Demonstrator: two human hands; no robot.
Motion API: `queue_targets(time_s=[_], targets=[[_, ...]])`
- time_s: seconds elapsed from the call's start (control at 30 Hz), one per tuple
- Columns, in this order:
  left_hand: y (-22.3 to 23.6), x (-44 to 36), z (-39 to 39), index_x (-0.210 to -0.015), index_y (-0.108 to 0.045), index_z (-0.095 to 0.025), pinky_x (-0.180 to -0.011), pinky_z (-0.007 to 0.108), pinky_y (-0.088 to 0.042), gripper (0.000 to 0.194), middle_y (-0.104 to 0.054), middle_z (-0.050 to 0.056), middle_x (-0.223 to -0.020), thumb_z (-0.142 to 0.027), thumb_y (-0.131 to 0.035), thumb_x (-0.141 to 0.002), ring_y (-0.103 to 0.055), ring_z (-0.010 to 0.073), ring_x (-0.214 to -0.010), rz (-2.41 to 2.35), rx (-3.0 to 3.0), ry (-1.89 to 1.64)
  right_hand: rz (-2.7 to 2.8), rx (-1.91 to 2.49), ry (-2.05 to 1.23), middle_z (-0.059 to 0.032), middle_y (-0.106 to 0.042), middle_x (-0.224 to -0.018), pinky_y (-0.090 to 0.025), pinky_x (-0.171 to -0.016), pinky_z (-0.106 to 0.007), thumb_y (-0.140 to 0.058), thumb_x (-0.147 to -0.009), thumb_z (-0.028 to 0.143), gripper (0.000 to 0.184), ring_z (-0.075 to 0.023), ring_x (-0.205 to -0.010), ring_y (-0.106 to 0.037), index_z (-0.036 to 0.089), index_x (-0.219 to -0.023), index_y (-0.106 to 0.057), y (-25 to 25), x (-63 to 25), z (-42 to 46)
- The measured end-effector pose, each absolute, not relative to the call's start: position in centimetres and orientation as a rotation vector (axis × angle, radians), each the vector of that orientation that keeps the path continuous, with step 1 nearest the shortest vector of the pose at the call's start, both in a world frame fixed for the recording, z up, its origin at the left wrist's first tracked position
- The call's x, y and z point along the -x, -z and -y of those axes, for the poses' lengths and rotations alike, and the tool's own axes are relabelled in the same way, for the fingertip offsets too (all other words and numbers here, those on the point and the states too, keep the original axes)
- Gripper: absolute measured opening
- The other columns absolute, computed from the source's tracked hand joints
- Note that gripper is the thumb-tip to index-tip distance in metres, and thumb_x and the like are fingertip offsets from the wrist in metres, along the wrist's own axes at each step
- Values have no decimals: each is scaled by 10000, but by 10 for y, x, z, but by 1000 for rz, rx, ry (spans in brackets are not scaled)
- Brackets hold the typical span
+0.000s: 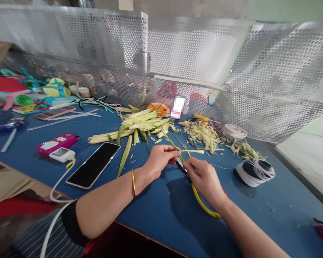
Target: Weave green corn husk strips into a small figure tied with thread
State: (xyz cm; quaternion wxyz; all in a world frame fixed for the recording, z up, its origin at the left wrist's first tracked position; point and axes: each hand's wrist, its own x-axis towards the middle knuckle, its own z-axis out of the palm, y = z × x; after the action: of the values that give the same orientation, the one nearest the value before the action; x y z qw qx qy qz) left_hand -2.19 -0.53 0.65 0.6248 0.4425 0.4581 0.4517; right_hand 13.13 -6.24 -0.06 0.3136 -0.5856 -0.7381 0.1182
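Observation:
A narrow pale-green strip of plant leaf sticks out between my two hands. My left hand, with a gold bangle at the wrist, is closed in a pinch on it. Just to the right, my right hand is closed, its thumb and fingertips pinching the lower end of the strip. Under the right hand is a pair of scissors with a yellow handle; its blades show in part. A thin white thread runs from the hands to a black-and-white thread spool on the blue table.
Beyond my hands lies a heap of green leaves, with shredded scraps to its right. A dark-screened phone and a magenta device with a white cable lie left. A perforated metal screen closes off the back.

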Motion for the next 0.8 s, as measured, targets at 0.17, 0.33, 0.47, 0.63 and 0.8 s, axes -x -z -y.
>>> queue_targets(time_s=[0.17, 0.33, 0.47, 0.63, 0.8], targets=[[-6, 22, 5, -732, -726, -116, -561, 233, -495, 105, -652, 23, -661, -153, -759, -639, -564, 92, -561, -1018, -943, -1069, 1912, 1528, -455, 28, -539, -546, -311, -556, -241, -480, -909, 354, 315, -129, -551, -467, 208, -639, -547, -4, -133, 62], [-7, 21, 7, -730, -725, -118, -568, 232, -493, 120, -636, 12, -624, -156, -778, -628, -559, 90, -555, -1002, -905, -1104, 1894, 1472, -612, 24, -569, -563, -350, -551, -236, -471, -919, 366, 315, -126, -554, -511, 202, -680, -595, -3, -134, 60], [-7, 22, 6, -729, -719, -110, -563, 221, -488, 94, -633, 13, -622, -138, -760, -650, -557, 84, -551, -1003, -893, -1117, 1861, 1510, -641, 23, -590, -567, -359, -555, -234, -492, -903, 380, 318, -128, -560, -519, 201, -658, -588, -3, -136, 58], [-8, 23, 3, -844, -736, -121, -556, 218, -499, 165, -636, 8, -643, -104, -725, -680, -576, 89, -560, -978, -845, -1079, 1816, 1535, -728, 27, -572, -562, -353, -561, -233, -516, -884, 383, 320, -120, -559, -488, 193, -634, -580, -3, -137, 58], [-10, 24, 4, -851, -737, -117, -535, 205, -489, 139, -631, 17, -644, -114, -703, -717, -598, 96, -569, -910, -836, -940, 1512, 1422, -911, 12, -561, -623, -328, -534, -229, -608, -831, 511, 370, -113, -588, -460, 174, -682, -629, 1, -139, 52]])
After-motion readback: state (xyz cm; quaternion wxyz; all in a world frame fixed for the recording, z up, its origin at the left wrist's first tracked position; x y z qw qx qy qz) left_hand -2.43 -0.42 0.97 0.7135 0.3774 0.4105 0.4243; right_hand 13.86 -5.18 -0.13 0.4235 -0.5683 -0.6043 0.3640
